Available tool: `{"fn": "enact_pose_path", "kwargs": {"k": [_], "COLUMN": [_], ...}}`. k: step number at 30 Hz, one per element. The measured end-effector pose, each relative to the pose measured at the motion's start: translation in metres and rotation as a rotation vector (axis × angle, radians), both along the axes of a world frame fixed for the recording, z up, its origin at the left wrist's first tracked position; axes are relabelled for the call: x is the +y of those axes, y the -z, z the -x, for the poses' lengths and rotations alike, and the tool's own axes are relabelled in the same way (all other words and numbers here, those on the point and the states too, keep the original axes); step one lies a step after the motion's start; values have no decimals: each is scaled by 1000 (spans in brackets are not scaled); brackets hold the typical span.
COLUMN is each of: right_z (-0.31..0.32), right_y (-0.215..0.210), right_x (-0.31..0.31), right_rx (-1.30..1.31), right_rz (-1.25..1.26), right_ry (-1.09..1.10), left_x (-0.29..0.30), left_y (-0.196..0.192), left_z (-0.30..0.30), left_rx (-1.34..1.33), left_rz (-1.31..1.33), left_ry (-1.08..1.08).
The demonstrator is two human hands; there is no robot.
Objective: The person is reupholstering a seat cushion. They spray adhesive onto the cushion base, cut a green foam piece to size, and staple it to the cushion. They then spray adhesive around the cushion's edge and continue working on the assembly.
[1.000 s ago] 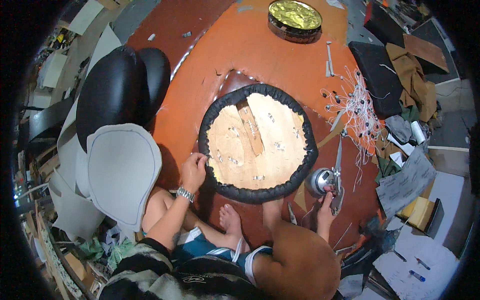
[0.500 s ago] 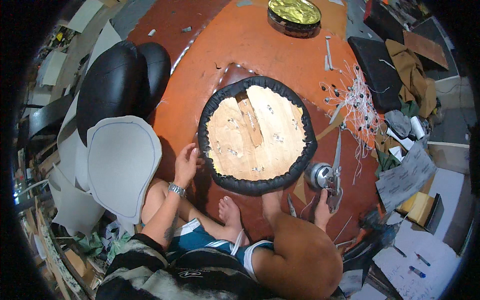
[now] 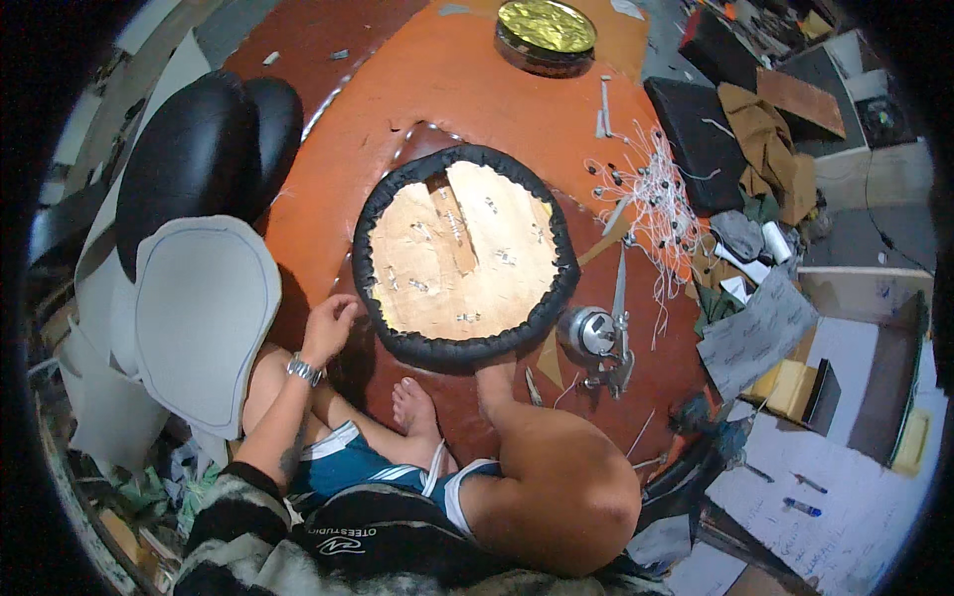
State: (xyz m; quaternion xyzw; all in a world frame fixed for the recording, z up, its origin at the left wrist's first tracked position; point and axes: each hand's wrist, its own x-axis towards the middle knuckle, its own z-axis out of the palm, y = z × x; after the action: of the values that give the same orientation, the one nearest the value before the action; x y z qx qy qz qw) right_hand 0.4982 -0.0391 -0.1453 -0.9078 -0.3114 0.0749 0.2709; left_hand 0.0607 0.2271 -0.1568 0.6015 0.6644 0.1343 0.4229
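My left hand (image 3: 330, 326) hovers just left of a round seat cushion, empty, with its fingers loosely bent and a little apart. A metal watch sits on that wrist. The round cushion (image 3: 412, 288) lies with its wooden underside up; gathered black upholstery (image 3: 452, 353) wraps over its edge all round. A slot cut in the wood shows a strip below, and several small metal fasteners dot the board. My bare foot rests against the cushion's near edge. To the right of the cushion stands a spray gun (image 3: 594, 338) with a silver cup. My right hand is out of sight.
A tangle of white strings with black buttons (image 3: 651, 194) lies on the right, beside scissors (image 3: 620, 283). A round tin (image 3: 545, 38) is at the back. Black padded cushions (image 3: 184, 164) and a grey foam piece (image 3: 207, 318) are at left. Scraps and pens lie at far right.
My right hand has left the spray gun and gone from view. My left hand stays beside the cushion, its fingers more bent. The whole view has shifted, moving the scene leftward.
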Motion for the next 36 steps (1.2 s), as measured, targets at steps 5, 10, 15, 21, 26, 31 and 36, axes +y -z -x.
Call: {"fn": "enact_pose_path", "kwargs": {"k": [5,10,15,21,26,31,36], "right_z": [-7,-15,-20,-6,37,118,145], "right_y": [6,5,-8,-71,-126,-91,-61], "right_x": [-22,-37,-44,8,155,277,310], "right_rx": [89,167,248,311,54,-449,-550], "right_rz": [98,213,352,365,400,449,510], "right_ry": [-62,-106,-160,-368,-814,-1325,-1451], "left_x": [21,29,25,32,37,39,35], "left_y": [4,12,20,35,36,27,21], "left_z": [-5,-22,-23,-17,-18,-12,-13], "left_rx": [105,-27,8,-71,-128,-148,-124], "left_rz": [-285,-217,-268,-270,-256,-219,-291], "left_ry": [121,8,-12,-97,-86,-82,-90]}}
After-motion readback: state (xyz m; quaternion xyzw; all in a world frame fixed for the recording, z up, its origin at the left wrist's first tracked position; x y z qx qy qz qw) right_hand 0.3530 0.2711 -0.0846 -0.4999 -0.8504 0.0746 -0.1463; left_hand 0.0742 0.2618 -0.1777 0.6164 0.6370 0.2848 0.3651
